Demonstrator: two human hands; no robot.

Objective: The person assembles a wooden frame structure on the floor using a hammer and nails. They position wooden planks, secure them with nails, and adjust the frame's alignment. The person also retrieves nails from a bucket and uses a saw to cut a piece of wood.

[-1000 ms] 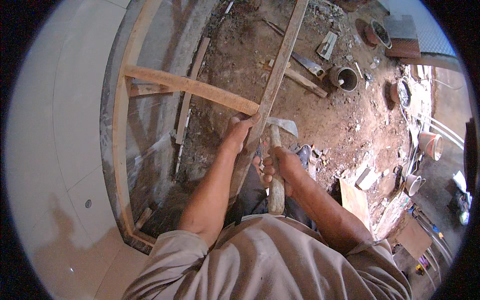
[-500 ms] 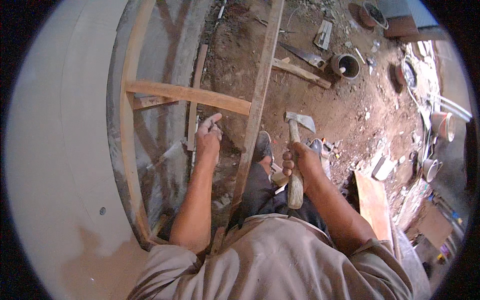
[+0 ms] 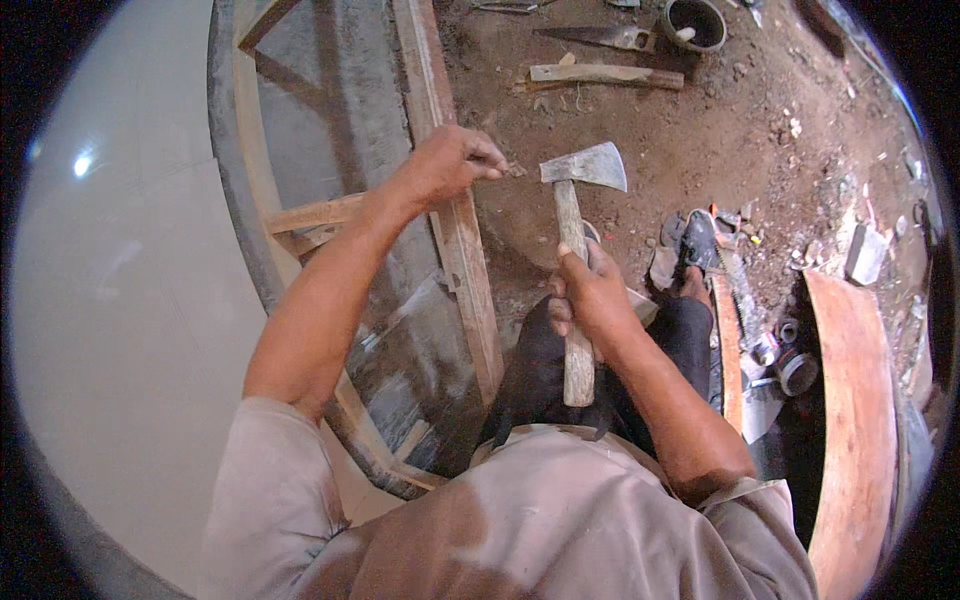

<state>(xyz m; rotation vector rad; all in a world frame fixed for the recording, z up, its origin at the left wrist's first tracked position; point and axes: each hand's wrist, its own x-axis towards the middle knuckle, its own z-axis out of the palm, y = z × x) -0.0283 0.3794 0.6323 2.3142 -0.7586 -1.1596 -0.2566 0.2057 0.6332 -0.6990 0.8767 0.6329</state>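
My right hand (image 3: 592, 292) is wrapped round the wooden handle of a hatchet (image 3: 586, 167). Its metal head points away from me, with the blade edge to the right. To the left of the hatchet head, my left hand (image 3: 450, 160) has its fingers pinched together. Small, thin brownish bits stick out from the fingertips, too small to name. That hand is over an upright-looking timber (image 3: 463, 250) of a wooden frame, and hides part of it. A crosspiece (image 3: 318, 215) of the frame shows behind my left forearm.
A handsaw (image 3: 605, 38), a dark bucket (image 3: 702, 42) and a wood offcut (image 3: 605, 74) lie on the dirt floor ahead. At right are a broad plank (image 3: 850, 400), a pale block (image 3: 866, 254) and rubble. A smooth pale surface (image 3: 120, 330) fills the left side.
My left hand has moved right, across the frame timber, and its fingers have gone from outstretched to pinched. The view has shifted; the hatchet stays in my right hand.
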